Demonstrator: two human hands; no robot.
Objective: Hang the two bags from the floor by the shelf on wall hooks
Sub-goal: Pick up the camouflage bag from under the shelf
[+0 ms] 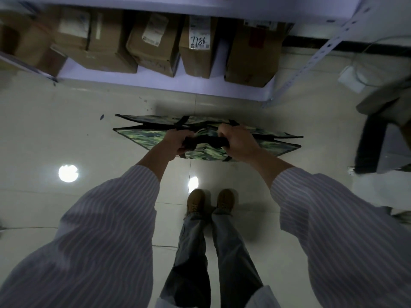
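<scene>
Now both hands are closed tight on the black handles (201,142) of the green patterned bag (142,136), the left hand (178,142) and right hand (239,141) close together over its middle. The bag hangs flat and folded, in front of the shelf (155,82), above the floor (66,130). Risk here, as I judge it: the straps are bunched, so one loop could slip free and the bag sag or drop. The pale tiles are glossy, throwing back ceiling lights, possibly slick underfoot. Cardboard boxes (153,50) crowd the shelf. I see only one bag and no hooks.
</scene>
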